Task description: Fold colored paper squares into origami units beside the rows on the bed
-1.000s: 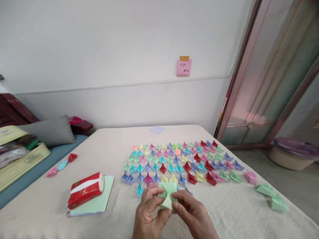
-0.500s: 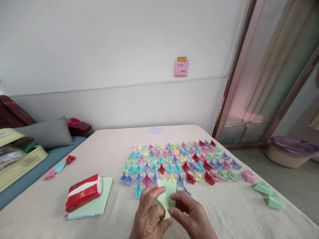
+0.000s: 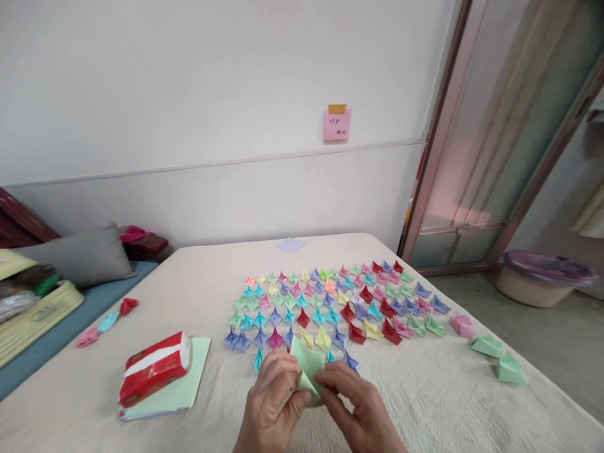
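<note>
A light green sheet of folding paper (image 3: 309, 362) is held up between both hands, near the front of the cloth-covered table. My left hand (image 3: 272, 399) is closed on its left side, thumb low on the sheet and fingers curled at the edge. On the right side, my right hand (image 3: 353, 402) pinches the paper between thumb and fingers. A fold shows at the sheet's lower part, between the thumbs. Just beyond the hands stand rows of small folded paper boats (image 3: 323, 338) in many colours.
A red tissue pack (image 3: 153, 371) lies on a stack of green paper (image 3: 197, 371) at left. Larger green folded pieces (image 3: 512, 369) sit by the right edge. A lilac square (image 3: 290, 245) lies at the far edge. A lidded tub (image 3: 542, 277) stands on the floor.
The green paper has tilted, and its lower part is now bent up between my thumbs. My left fingers have curled down closer to it. The whole view has shifted slightly.
</note>
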{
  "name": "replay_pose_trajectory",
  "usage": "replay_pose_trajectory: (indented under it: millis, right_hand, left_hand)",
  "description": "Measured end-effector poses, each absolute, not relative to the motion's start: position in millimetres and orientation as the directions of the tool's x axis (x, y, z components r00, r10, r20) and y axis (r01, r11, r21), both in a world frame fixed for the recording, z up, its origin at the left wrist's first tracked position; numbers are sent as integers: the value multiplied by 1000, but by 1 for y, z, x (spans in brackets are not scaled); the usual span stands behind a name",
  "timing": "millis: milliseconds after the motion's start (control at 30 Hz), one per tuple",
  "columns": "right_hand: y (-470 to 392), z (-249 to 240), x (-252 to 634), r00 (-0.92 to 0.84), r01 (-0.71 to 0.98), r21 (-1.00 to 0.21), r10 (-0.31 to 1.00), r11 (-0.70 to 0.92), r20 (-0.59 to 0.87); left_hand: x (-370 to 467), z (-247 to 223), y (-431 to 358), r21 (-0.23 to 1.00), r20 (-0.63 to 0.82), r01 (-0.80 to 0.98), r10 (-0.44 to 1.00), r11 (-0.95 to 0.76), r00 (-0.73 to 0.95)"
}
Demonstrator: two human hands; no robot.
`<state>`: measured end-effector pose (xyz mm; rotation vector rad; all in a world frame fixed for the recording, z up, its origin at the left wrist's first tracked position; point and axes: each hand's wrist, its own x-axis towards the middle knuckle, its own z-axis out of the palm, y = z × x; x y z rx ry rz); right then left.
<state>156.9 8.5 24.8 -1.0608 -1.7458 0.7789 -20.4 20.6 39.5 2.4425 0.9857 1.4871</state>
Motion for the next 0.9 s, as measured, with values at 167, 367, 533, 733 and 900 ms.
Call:
replay_pose_trajectory:
  millis: [167, 367, 533, 733, 900]
  right_hand:
    - [6, 28, 158, -252, 303, -832, 881, 465, 400]
    - [6, 30, 157, -242, 251, -847, 878, 468, 414]
    - [6, 27, 157, -191, 247, -832, 866, 497, 462]
    - [4, 33, 160, -181, 273, -815, 859, 512, 479]
    - [3, 33, 164, -123, 278, -793, 839, 542, 531]
  left_hand:
    - [-23, 41, 18, 580, 632, 451, 724, -678, 276]
    - [-21, 39, 14, 776, 425, 422, 883, -468, 198]
    - [-22, 34, 17, 849, 405, 299, 900, -435, 162]
    - [-20, 41, 11, 854, 457, 179, 869, -489, 191]
    - [-6, 36, 2, 870, 464, 104, 872, -481, 153]
